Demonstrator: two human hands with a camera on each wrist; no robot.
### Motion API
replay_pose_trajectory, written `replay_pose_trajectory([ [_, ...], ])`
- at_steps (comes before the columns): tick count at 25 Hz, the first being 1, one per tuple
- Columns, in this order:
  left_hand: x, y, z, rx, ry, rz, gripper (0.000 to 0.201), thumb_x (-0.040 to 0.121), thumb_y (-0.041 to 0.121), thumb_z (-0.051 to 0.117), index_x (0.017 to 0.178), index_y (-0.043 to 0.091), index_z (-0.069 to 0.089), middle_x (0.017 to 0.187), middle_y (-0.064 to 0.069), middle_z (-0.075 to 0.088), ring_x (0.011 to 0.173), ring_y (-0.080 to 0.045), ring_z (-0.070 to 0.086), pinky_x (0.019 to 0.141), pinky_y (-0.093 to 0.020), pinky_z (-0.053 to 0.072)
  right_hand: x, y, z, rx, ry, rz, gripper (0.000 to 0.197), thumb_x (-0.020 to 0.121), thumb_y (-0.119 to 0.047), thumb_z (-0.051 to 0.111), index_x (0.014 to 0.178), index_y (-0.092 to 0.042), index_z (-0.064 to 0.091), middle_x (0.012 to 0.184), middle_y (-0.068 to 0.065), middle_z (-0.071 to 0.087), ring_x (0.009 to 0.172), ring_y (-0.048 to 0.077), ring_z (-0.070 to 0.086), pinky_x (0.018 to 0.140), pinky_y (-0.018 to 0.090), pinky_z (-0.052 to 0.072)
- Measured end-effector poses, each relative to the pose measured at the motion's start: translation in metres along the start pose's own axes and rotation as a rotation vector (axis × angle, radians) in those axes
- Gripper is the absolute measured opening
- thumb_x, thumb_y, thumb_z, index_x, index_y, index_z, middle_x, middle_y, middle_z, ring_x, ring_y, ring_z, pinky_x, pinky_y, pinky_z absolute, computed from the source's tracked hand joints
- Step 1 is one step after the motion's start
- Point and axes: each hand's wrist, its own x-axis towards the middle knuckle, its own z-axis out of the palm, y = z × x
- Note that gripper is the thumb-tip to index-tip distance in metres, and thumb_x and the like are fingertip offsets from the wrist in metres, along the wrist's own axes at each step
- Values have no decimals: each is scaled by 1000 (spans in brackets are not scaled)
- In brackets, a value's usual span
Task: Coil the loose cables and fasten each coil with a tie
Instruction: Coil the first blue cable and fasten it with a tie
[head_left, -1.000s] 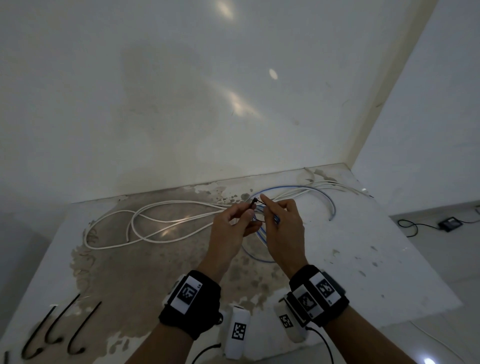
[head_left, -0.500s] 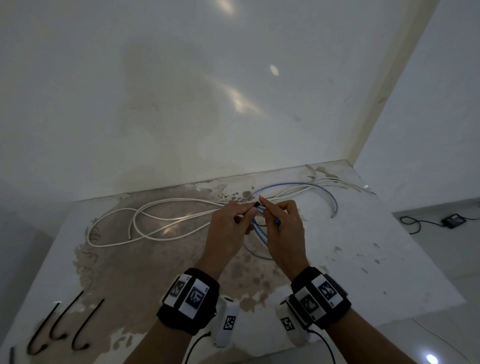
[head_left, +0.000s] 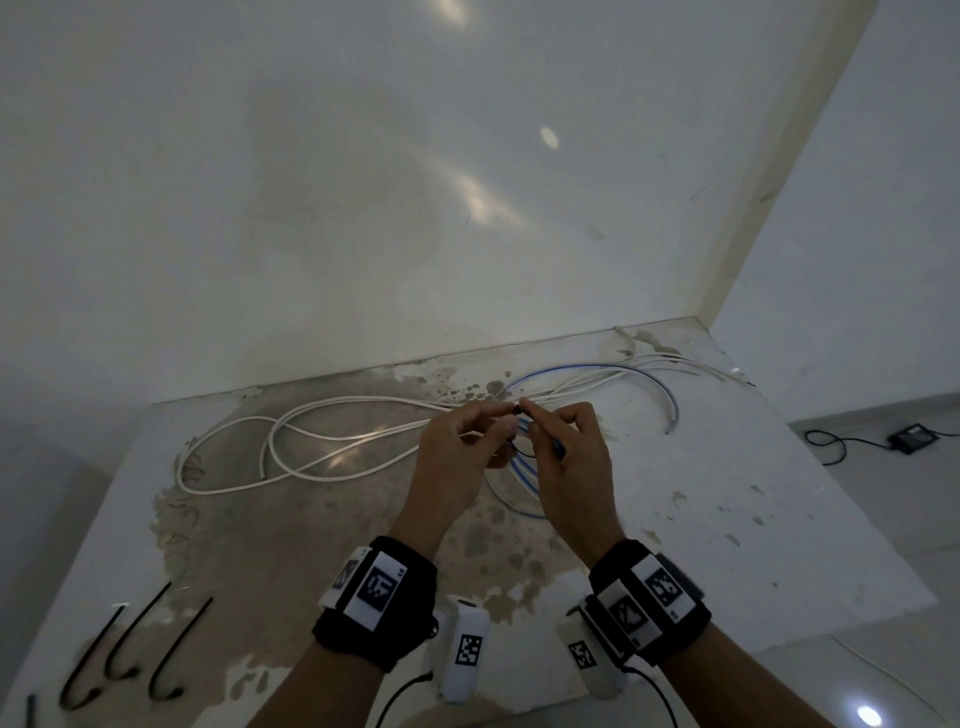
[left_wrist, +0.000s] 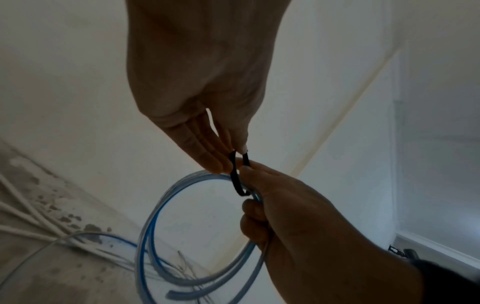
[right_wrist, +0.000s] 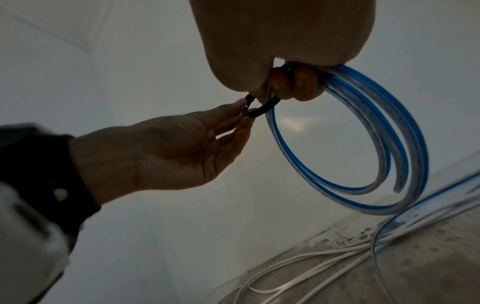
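Both hands are staying raised as before: the left hand (head_left: 457, 452) pinching the black tie (left_wrist: 237, 176), the right hand (head_left: 569, 457) gripping the blue coil (right_wrist: 348, 144) and pinching the tie's end.

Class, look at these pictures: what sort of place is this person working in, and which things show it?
Probably a bare indoor room used as a makeshift workspace: a worn, stained white table pushed against plain white walls, a tiled floor beside it, and loose white cables on top.
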Motion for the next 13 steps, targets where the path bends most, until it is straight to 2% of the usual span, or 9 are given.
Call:
replay_pose_trajectory([
  [5,-2,4,2,-45,37,-13,11,92,18,66,97,23,74,85,-3,74,71,-19,72,59,-26,57,2,-3,-1,60,-8,-17,34,101,-16,50,133,-13,60,96,1,45,80,-6,47,66,6,40],
  [9,1,7,1,-31,11,-29,14,91,19,67,102,16,74,86,-4,74,71,-17,71,59,-26,57,4,-7,-1,251,79,139,21,96,-16,62,116,-12,67,99,3,63,85,6,60,68,14,49],
  [13,2,12,1,-61,17,-43,12,91,18,67,100,17,74,82,0,73,68,-12,68,59,-26,58,5,-7,-5,290,124,111,14,97,-18,60,105,-10,68,97,3,69,88,14,68,74,24,56],
])
